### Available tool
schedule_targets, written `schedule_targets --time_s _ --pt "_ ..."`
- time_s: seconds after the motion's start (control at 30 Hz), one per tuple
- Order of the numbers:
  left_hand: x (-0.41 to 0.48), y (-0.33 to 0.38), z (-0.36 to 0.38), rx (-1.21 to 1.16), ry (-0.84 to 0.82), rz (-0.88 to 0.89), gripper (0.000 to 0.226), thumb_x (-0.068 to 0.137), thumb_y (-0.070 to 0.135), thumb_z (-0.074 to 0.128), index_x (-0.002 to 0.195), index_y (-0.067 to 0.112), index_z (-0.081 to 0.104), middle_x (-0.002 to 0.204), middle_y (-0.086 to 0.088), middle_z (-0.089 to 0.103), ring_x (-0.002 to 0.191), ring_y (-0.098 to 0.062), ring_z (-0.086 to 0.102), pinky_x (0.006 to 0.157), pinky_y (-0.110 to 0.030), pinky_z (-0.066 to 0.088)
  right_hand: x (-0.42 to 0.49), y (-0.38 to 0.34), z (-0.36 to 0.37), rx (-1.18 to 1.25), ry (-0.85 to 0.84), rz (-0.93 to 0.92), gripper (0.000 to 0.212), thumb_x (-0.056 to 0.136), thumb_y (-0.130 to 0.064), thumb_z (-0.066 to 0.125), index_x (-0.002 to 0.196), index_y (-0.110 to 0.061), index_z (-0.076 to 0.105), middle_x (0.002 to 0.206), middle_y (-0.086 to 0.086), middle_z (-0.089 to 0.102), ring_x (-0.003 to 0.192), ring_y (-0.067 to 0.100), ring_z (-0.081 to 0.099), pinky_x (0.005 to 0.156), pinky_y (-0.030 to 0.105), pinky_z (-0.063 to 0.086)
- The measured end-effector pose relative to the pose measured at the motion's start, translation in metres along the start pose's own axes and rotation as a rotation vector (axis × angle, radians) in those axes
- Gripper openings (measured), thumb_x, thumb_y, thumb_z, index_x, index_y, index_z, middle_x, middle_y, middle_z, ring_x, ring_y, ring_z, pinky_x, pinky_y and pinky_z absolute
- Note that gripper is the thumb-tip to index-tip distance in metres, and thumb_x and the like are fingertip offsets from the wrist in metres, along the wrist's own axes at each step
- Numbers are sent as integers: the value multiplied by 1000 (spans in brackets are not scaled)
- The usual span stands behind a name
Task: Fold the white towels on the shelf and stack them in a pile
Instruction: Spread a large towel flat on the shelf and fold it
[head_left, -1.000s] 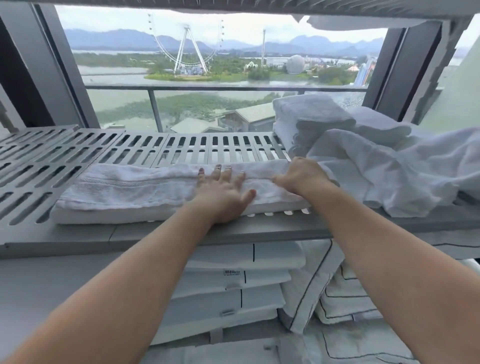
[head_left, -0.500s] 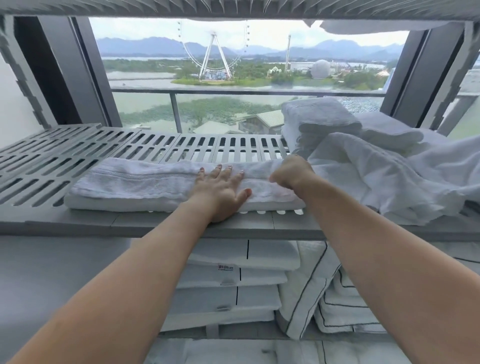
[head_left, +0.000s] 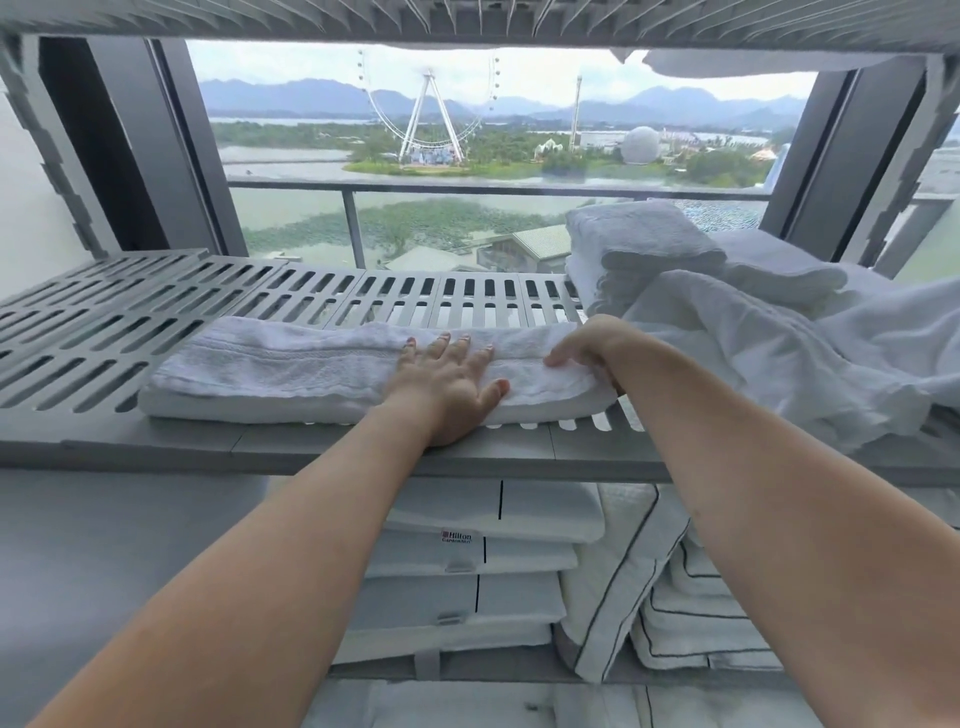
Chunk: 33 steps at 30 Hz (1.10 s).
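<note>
Right now my left hand (head_left: 452, 387) lies flat on the long folded towel (head_left: 291, 369), its fingers straight and spread apart, the palm pressing down a little right of the towel's middle. My right hand (head_left: 589, 345) sits at the towel's right end, its fingers curled over that end and clamped on the cloth. The towel is folded into a narrow strip and lies lengthwise along the front part of the grey slatted shelf (head_left: 156, 317), its near edge just back from the shelf's front lip. To the right on the same shelf I see a crumpled loose towel (head_left: 753, 358) just beside my right forearm, draping over the front edge. Behind it, at the back right, stands a small pile of folded towels (head_left: 641, 236). Under the shelf, folded white linens (head_left: 493, 519) are stacked, some with dark piping. Beyond the shelf I look through a window at a balcony railing (head_left: 467, 184) and a Ferris wheel (head_left: 428, 119).
</note>
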<state>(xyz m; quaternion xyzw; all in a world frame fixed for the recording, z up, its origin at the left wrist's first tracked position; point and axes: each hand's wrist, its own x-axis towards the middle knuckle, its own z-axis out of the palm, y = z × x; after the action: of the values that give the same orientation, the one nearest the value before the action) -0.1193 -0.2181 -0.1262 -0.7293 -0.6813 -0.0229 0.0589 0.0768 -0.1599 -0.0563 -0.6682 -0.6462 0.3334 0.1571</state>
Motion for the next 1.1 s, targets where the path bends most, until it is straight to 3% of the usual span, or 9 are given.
schedule_targets --time_s 0.1,0.2,0.3,0.4,0.43,0.57,0.67,0.87,1.1 --pt "-1 0 -1 -9 -5 3 78 91 74 1 159 36 3 169 1 1 155 -21 -2 123 -56 -3 -4 -5 -1 107 -177 147 79 91 -41 68 148 1 33 131 16 58 86 27 59 82 33 47" --pt "-2 1 -2 -10 -6 8 78 92 74 2 160 36 4 169 0 1 155 -21 -2 122 -56 -4 -1 0 -6 353 -308 263 69 85 -52 70 138 -11 54 123 5 65 93 25 63 92 32 47" --pt "-2 2 -3 -6 -9 5 77 92 73 2 160 35 4 169 0 2 155 -21 -2 122 -56 -4 0 3 -5 527 -360 207 61 86 -51 69 130 -9 63 126 7 67 111 27 65 103 33 47" --pt "-2 2 -4 -6 -9 0 77 93 73 3 160 34 4 169 0 2 155 -21 -2 123 -56 -3 -6 -4 2 617 -379 90 52 89 -43 68 124 -5 65 116 14 70 90 29 70 80 35 57" --pt "-3 2 -3 -4 -8 -1 78 94 73 3 160 33 3 169 0 2 155 -21 -2 123 -56 -2 -8 -7 4 620 -354 52 48 89 -38 70 122 -3 65 111 14 71 84 29 70 74 35 58" --pt "-5 3 -2 -11 14 -17 79 93 75 3 160 34 4 169 0 5 155 -21 1 123 -55 -2 -3 -10 16 560 50 -153 38 75 -14 82 107 2 69 105 19 72 97 34 70 89 48 57" --pt "-8 5 -1 -2 28 -45 80 91 77 1 160 36 7 169 0 7 155 -21 2 123 -55 -1 -9 -16 28 387 255 -263 49 73 -24 82 113 -10 59 102 4 65 93 23 63 82 32 52" --pt "-16 -3 -7 -86 7 -25 78 94 74 11 160 32 13 169 -1 8 155 -18 2 125 -46 2 -12 -33 51 326 344 -489 79 82 -8 71 147 -27 31 108 -1 54 95 19 56 77 27 42" --pt "-35 -87 -27 -112 -26 -186 70 96 71 30 157 37 25 168 -1 16 154 -21 15 122 -47 14 -19 -51 63 334 395 -502 80 83 -23 75 149 -18 31 120 4 64 111 24 61 83 24 39"
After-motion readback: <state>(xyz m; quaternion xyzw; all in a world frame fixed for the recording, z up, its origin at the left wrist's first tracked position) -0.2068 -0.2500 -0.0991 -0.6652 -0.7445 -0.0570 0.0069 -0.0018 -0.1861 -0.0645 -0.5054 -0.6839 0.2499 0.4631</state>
